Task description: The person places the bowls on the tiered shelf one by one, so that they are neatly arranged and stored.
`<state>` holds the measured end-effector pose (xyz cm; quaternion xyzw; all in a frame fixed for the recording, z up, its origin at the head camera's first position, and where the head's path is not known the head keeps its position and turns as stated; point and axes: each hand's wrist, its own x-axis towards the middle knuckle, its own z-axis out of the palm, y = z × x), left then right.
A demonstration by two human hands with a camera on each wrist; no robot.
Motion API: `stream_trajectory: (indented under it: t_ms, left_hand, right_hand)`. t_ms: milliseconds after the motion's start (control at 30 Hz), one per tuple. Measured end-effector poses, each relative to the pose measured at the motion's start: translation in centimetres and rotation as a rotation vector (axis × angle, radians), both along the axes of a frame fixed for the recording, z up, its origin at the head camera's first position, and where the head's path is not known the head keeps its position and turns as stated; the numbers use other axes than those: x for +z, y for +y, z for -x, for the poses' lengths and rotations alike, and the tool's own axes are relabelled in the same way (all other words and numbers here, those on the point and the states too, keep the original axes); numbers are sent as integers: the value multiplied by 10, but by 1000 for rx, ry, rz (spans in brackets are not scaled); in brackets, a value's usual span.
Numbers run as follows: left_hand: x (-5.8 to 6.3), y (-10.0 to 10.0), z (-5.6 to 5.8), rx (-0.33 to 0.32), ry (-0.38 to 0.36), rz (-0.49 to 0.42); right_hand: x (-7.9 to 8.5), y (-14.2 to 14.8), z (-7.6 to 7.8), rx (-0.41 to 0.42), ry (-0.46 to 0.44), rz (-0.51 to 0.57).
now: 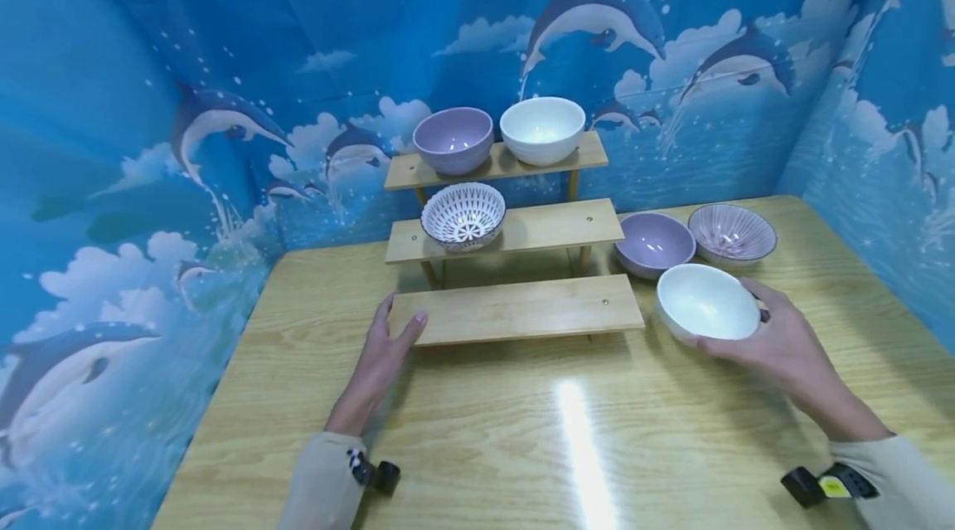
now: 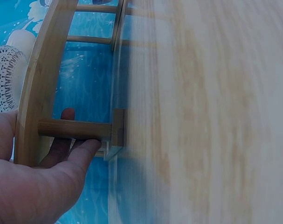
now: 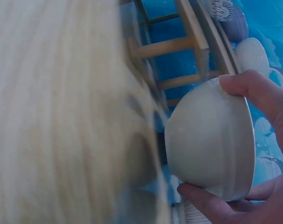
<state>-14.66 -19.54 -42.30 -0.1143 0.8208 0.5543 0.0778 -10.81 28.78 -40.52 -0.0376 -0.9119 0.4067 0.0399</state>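
Observation:
In the head view my right hand (image 1: 787,347) grips a white bowl (image 1: 705,304) by its rim and side, just right of a three-tier wooden display stand (image 1: 515,313). The right wrist view shows this bowl (image 3: 209,142) from the side, with fingers spread round its wall and its base toward the table. At the stand's left end my left hand (image 1: 378,356) holds the lowest tier, thumb over the board's top. From the left wrist, fingers (image 2: 83,156) curl beneath the board, by the wooden crossbar (image 2: 76,129).
On the top tier sit a purple bowl (image 1: 453,142) and another white bowl (image 1: 542,132). A patterned openwork bowl (image 1: 462,217) stands on the middle tier's left. Behind the held bowl, a purple bowl (image 1: 655,244) and a striped bowl (image 1: 733,233) rest on the table (image 1: 477,439).

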Motion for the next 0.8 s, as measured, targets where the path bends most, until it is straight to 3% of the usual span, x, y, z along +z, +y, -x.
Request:
stream_trajectory:
  t_ms: [333, 800]
  left_hand:
    - [-1, 0, 0, 3, -7, -4]
    - [0, -1, 0, 5, -7, -8]
  right_hand:
    - [24, 9, 3, -13, 50, 81]
    - [78, -22, 38, 22, 56, 22]
